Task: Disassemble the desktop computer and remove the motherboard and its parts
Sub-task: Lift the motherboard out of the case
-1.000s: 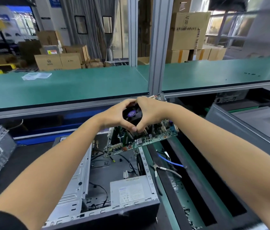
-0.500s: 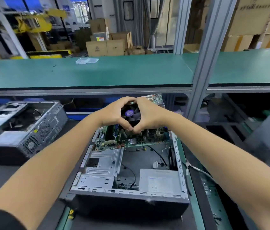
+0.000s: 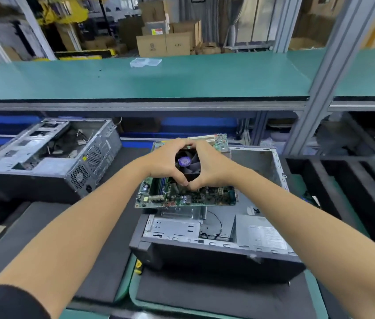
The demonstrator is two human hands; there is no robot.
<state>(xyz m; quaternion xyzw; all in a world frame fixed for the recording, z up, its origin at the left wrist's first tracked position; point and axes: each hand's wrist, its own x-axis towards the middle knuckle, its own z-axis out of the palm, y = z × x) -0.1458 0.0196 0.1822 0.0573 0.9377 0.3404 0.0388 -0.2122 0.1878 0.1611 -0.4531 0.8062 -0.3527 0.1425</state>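
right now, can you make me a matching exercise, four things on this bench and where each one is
Things:
1. green motherboard with black cooling fan
2. open grey metal computer case
3. second grey metal case with vent holes
4. clear plastic tray

Places:
A. on the upper green shelf
B. far left on the bench
C. held in both hands (left, right)
D. below the raised board, on a dark mat

Pairs: 1-C, 2-D, 3-B, 4-A

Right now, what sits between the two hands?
In the head view, the black cooler fan on the lifted motherboard, gripped by left hand and right hand.
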